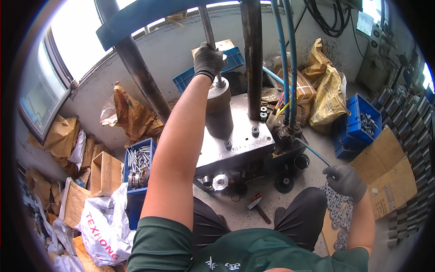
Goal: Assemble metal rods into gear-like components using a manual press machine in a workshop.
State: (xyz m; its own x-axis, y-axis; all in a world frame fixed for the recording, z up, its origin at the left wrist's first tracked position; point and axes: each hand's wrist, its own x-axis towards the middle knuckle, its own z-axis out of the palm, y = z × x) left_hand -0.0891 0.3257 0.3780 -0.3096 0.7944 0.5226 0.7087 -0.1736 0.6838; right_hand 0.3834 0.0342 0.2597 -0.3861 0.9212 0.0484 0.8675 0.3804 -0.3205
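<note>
The gloved left hand (207, 60) is closed around the slim steel lever rod (207, 28) of the far press: rigid, smooth, best gripped high. The gloved right hand (346, 180) curls loosely over small grey metal ring parts (336, 211) at near right; they look heavy and slippery.

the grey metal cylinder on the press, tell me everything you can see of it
The metal cylinder is a dull grey, smooth-sided block that stands upright on the flat steel plate of the press. A thin rod with a nut at its foot rises from its top. The gloved left hand grips that rod just above it, and the forearm crosses in front of its left side. Its surface looks worn and unpainted.
</note>
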